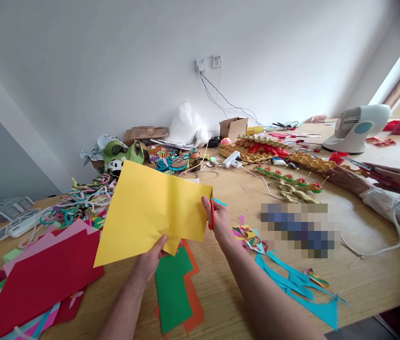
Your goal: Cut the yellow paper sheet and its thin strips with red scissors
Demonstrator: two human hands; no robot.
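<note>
Yellow paper sheet (148, 212) between left hand (149, 263) and scissor-gripping right hand (217, 219).

Two bare forearms rise from the lower edge of the frame, sleeveless to the elbow. The left hand (149, 262) and right hand (218, 221) carry no gloves, rings, watch or bracelet; the fingernails are short and unpainted.
</note>
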